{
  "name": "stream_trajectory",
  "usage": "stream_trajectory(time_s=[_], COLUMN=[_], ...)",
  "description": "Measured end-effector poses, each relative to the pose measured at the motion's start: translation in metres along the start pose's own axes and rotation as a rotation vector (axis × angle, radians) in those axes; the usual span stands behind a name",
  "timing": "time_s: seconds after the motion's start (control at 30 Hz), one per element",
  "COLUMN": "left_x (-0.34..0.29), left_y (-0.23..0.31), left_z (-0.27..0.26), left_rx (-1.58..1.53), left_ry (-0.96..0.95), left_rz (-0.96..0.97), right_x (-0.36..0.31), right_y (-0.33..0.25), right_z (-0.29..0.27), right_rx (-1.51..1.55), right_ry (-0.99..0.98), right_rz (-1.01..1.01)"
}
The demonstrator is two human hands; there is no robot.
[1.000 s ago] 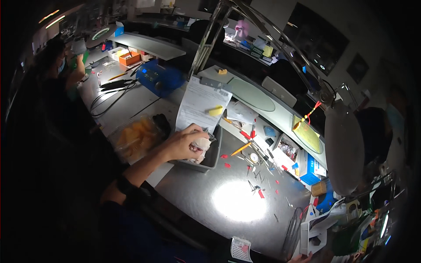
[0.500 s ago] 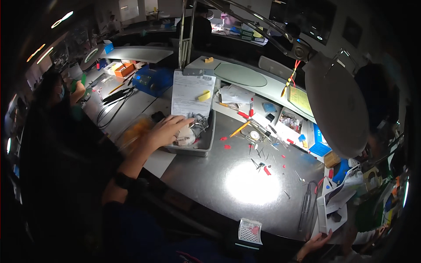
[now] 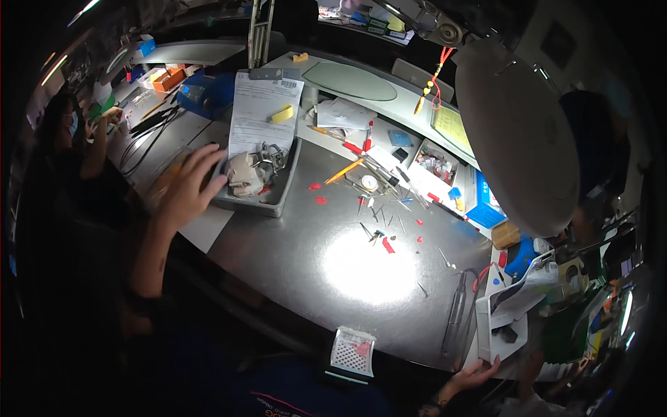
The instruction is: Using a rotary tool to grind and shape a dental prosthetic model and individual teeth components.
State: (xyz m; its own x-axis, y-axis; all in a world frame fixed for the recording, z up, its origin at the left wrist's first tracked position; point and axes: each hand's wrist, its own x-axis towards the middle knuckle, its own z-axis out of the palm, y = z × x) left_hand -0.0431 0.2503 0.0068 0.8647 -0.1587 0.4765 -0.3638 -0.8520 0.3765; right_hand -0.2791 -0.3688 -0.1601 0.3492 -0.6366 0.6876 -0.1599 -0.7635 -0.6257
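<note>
Plaster model point(image 3: 244, 177) already resting in the grey tray point(image 3: 289, 184), left hand point(image 3: 189, 187) empty, fingers spread beside it! Right hand point(image 3: 472, 377) at the white tray point(image 3: 484, 330), grip unclear; red scraps point(image 3: 388, 245) remain uncleared on the table point(image 3: 267, 260).

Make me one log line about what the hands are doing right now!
left hand: open, beside gray tray | inside tray: pale cast-like piece, metal frame | right hand: at white tray, grip unclear

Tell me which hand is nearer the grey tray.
Left: the left hand is at the grey tray's left side; the right hand is far off, by the white bin.
</note>
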Motion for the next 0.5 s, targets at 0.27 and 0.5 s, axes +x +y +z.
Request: stream_trajectory(time_s=[0.27, 0.5], left_x=[-0.002, 0.027], left_y=[-0.015, -0.044], left_z=[0.029, 0.076], left_rx=[0.15, -0.04], left_ry=[0.066, 0.003], left_rz=[0.032, 0.047], right_x=[-0.003, -0.005], right_y=[0.024, 0.014], right_z=[0.005, 0.006], right_rx=[0.012, 0.115], right_ry=[-0.039, 0.086], right_rz=[-0.105, -0.01])
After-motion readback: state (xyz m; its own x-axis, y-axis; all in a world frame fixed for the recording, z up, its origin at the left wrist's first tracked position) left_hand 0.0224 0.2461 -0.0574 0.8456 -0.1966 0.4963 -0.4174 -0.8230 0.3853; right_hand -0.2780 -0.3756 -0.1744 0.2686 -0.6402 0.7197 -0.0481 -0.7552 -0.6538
